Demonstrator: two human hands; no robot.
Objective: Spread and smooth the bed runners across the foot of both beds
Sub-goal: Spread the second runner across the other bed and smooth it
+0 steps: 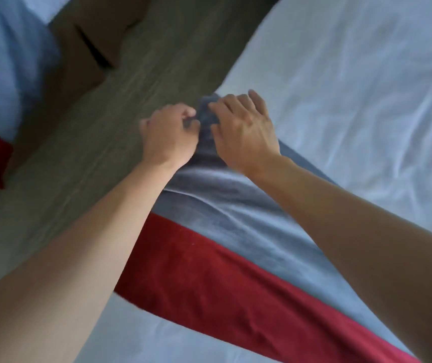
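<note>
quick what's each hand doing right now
Left hand: fingers curled, gripping the bed runner edge.
Right hand: fingers fairly straight, pressing on the runner.

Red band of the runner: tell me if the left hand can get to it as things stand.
Probably yes. The left hand grips the runner's grey end; the red band lies bare beside that forearm, nothing covering it.
</note>
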